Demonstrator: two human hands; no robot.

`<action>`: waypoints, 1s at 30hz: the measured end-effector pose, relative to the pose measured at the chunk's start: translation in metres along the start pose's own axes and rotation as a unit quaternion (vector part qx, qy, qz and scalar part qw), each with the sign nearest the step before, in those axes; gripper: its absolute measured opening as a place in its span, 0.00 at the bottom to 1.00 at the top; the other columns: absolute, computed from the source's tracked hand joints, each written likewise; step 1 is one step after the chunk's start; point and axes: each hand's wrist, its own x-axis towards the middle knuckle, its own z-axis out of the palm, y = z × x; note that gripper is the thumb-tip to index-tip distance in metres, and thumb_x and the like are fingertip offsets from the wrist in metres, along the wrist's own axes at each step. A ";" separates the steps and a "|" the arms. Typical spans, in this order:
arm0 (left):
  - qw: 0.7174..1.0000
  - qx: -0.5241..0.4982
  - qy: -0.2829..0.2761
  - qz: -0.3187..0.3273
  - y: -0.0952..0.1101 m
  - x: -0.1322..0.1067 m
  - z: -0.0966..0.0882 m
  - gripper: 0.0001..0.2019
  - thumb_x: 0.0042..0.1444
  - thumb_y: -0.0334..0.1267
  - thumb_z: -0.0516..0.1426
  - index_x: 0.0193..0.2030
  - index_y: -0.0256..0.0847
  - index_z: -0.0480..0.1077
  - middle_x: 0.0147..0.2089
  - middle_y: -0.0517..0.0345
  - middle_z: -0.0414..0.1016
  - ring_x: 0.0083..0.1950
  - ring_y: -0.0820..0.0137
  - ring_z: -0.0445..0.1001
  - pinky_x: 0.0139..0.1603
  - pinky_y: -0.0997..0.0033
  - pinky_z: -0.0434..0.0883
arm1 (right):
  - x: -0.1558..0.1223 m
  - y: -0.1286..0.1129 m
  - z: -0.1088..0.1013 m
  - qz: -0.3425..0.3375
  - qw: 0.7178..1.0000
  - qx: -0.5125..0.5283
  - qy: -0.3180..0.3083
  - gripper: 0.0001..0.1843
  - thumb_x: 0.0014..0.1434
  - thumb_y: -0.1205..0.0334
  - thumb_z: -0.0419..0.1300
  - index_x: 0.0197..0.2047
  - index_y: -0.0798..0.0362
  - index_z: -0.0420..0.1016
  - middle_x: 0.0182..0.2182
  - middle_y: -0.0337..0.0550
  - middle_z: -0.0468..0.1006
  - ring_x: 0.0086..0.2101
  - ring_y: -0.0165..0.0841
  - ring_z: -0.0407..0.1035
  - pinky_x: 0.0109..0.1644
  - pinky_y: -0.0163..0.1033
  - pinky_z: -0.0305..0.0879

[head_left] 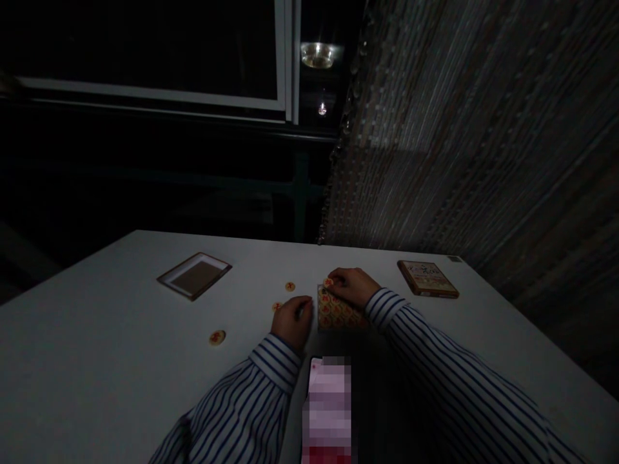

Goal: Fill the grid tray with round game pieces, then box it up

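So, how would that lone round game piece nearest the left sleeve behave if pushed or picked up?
The round game piece lies flat on the white table, so a push would probably slide it, not roll it. It looks small and thin, likely light and stiff. Its low edge may make it awkward to pinch off the smooth top.

A: What is the person wearing?
B: A long-sleeved shirt is covering both arms; the left sleeve [242,406] and right sleeve [435,348] are showing thin dark-blue stripes on white.
A: And at the wrists?
B: Cuffs [279,364] are ending each sleeve, stripes running crosswise; the left hand [293,319] and right hand [354,287] are showing bare.
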 end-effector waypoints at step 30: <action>1.000 0.000 -0.007 0.006 0.000 -0.001 0.000 0.11 0.50 0.37 0.48 0.35 0.38 0.70 0.35 0.54 0.74 0.37 0.69 0.71 0.39 0.69 0.67 | 0.013 0.006 0.011 -0.030 0.993 -0.080 -0.082 0.17 0.51 0.52 0.50 0.41 0.49 0.71 0.36 0.43 0.74 0.37 0.34 0.66 0.38 0.34 0.57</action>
